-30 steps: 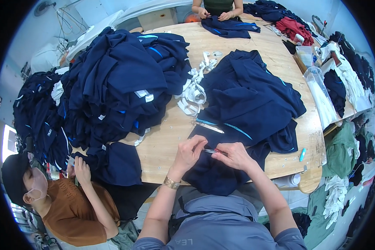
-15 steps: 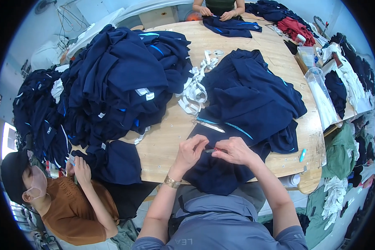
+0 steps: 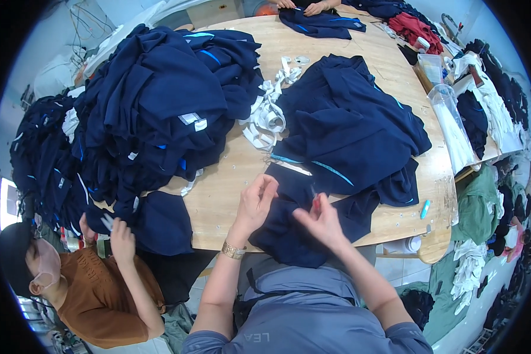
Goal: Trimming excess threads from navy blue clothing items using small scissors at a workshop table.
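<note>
My left hand [image 3: 256, 202] is raised above the wooden table, its fingers curled and thumb drawn in; whatever it may hold is too small to make out. To its right, my right hand [image 3: 323, 222] holds small thread snips [image 3: 315, 199] with a red part and a dark, blurred blade pointing away from me, thumb stretched to the left. Below both hands a navy garment [image 3: 292, 239] hangs over the table's near edge. Just beyond lies a heap of navy garments [image 3: 354, 127] with light-blue trim and a narrow white strip [image 3: 290, 169].
At left rises a big pile of navy garments [image 3: 153, 88]. White fabric strips [image 3: 265, 121] lie between the heaps. A turquoise cutter-like tool [image 3: 425, 209] rests near the right edge. A masked co-worker [image 3: 94, 295] holds scissors at left; another person's hands [image 3: 310, 7] work on a garment opposite.
My hands have moved apart, the left rising a little and the right shifting right with the snips turned away from me. The whole view has shifted slightly.
</note>
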### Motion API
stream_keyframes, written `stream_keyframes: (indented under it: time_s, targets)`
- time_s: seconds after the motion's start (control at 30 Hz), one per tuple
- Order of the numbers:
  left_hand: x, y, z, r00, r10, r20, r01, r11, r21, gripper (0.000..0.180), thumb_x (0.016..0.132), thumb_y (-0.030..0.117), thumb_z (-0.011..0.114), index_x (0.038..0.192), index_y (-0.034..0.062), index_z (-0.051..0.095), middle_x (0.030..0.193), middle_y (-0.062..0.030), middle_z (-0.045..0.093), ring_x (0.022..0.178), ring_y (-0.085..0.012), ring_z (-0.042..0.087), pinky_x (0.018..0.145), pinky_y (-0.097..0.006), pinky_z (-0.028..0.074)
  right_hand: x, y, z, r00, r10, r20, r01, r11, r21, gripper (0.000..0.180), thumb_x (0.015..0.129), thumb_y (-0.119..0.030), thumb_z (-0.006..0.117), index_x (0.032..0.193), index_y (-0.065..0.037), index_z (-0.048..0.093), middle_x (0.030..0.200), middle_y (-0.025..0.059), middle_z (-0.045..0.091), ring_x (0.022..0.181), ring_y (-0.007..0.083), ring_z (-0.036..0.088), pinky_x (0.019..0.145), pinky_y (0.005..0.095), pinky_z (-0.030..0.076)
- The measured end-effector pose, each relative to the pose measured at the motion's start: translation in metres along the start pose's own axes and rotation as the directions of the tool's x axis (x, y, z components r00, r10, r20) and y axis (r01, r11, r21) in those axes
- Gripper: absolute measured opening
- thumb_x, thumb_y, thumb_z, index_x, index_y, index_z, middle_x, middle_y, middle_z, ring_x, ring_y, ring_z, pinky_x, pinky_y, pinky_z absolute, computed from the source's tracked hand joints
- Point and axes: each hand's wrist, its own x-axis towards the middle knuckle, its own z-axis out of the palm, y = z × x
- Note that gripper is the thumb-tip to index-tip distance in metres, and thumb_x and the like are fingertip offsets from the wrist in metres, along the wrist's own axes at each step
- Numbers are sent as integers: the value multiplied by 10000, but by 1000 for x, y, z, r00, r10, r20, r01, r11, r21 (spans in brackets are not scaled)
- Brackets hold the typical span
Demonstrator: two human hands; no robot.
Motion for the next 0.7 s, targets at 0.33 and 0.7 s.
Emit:
stream_keyframes:
  time_s: [0.33, 0.7]
  targets:
    - [-17, 4, -5, 938, 80, 337, -269, 782, 563, 260, 654, 101, 737, 810, 56, 534, 739, -72, 616, 773, -269, 607, 748, -354, 416, -10, 34, -4, 991, -54, -123, 67, 993, 98, 289, 743, 18, 612, 894, -47, 374, 708, 46, 512, 610, 125, 526, 573, 250, 434]
    - [-31, 13, -13, 997, 73, -18, -35, 665, 746, 396, 614, 23, 687, 969, 95, 528, 911, -120, 553, 871, -302, 542, 791, -410, 398, 23, 1, -93, 971, -221, -91, 237, 939, 250, 322, 771, 58, 615, 801, -75, 323, 740, 29, 530, 659, 47, 482, 577, 195, 387]
